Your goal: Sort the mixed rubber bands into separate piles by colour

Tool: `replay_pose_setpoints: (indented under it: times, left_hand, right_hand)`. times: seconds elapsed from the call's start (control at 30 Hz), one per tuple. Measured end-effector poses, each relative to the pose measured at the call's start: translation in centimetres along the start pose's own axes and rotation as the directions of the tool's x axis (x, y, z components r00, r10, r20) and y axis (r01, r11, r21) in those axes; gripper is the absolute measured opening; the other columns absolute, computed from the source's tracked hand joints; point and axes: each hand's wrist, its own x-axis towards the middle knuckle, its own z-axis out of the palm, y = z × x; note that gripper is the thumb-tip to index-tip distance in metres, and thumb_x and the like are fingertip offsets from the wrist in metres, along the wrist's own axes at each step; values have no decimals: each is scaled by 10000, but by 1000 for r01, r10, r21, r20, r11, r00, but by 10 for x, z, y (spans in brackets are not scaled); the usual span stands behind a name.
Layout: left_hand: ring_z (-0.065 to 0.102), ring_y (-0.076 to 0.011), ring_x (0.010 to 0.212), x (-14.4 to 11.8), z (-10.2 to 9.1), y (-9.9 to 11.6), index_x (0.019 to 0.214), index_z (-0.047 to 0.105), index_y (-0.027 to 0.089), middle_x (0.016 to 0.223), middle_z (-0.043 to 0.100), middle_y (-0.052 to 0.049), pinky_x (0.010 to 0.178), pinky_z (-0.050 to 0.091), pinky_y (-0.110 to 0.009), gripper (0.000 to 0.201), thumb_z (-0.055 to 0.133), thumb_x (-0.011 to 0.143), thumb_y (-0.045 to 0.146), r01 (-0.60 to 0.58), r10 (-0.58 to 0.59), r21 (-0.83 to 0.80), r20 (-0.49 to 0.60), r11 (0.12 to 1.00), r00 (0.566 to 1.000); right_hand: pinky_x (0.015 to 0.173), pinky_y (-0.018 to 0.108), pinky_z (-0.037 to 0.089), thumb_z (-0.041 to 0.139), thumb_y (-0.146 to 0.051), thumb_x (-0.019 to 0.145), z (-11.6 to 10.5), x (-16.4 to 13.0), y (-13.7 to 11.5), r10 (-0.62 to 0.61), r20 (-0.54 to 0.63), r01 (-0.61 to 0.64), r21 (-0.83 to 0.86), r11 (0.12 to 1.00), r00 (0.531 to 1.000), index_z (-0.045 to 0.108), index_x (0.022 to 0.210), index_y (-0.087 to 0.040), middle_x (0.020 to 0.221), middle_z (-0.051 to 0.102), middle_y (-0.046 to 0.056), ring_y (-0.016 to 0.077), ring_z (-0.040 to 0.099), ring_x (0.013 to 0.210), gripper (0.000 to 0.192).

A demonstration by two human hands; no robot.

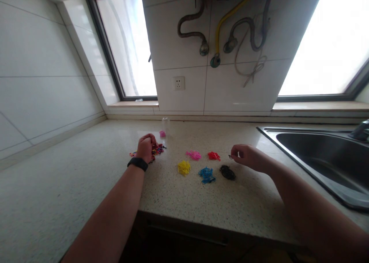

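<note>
My left hand (146, 147), with a black band on the wrist, is curled over a mixed-colour pile of small rubber bands (157, 150). Its fingertips are partly hidden, so what they pinch does not show. Over on the right, my right hand (241, 154) pinches a small black rubber band (230, 157) just above the counter. Close to it lies a pile of black rubber bands (227, 172). Further left are single-colour piles: red bands (213, 155), pink bands (193, 155), blue bands (206, 175) and yellow bands (183, 167).
A clear container (165, 121) stands at the back of the speckled counter (184, 201), with a pink item (162, 133) beside it. A steel sink (317, 155) is set in at the right. Hoses (219, 28) and a socket (179, 83) are on the tiled wall.
</note>
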Motion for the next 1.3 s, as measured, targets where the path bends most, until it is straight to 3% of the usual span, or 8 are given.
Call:
replay_pose_setpoints:
  times: [0.17, 0.87, 0.97, 1.13, 1.3]
  left_hand:
    - [258, -57, 363, -1, 1, 0, 532, 431, 196, 439, 333, 85, 536, 559, -306, 70, 474, 520, 142, -11, 11, -15, 17, 1000, 1000]
    - [265, -67, 382, -2, 3, 1, 534, 435, 198, 449, 340, 80, 524, 544, -295, 76, 485, 527, 141, 1, -1, -13, 19, 1000, 1000]
    - [258, -65, 374, -1, 3, 0, 534, 441, 196, 446, 343, 77, 465, 485, -248, 78, 482, 529, 130, -16, 16, -20, 22, 1000, 1000]
    - [255, -63, 359, 0, 2, 1, 521, 433, 191, 440, 329, 64, 341, 226, -181, 84, 471, 508, 118, -23, 26, -63, 46, 998, 999]
    - [245, -57, 353, 0, 2, 2, 521, 435, 188, 443, 334, 63, 340, 193, -181, 84, 473, 505, 114, -27, 33, -95, 59, 995, 998]
  right_hand:
    - [584, 273, 391, 590, -265, 800, 0, 0, -2, -3, 8, 3, -19, 1000, 1000, 641, 767, -217, 703, 646, 16, 147, 545, 614, 77]
    - [597, 278, 403, 591, -268, 806, 1, 0, 0, -17, 32, 18, -30, 999, 999, 643, 773, -216, 717, 655, 21, 148, 551, 623, 81]
    - [601, 280, 404, 590, -276, 810, 0, 0, -1, -15, 45, 17, -31, 999, 999, 646, 780, -215, 719, 656, 25, 149, 552, 624, 89]
    - [596, 279, 397, 594, -295, 810, -1, 0, -6, 8, 54, -7, -19, 1000, 999, 650, 777, -211, 703, 648, 27, 148, 544, 618, 106]
    - [556, 270, 363, 592, -382, 825, -1, -1, -13, 47, 143, -57, 69, 996, 989, 661, 798, -197, 658, 616, 19, 138, 502, 580, 199]
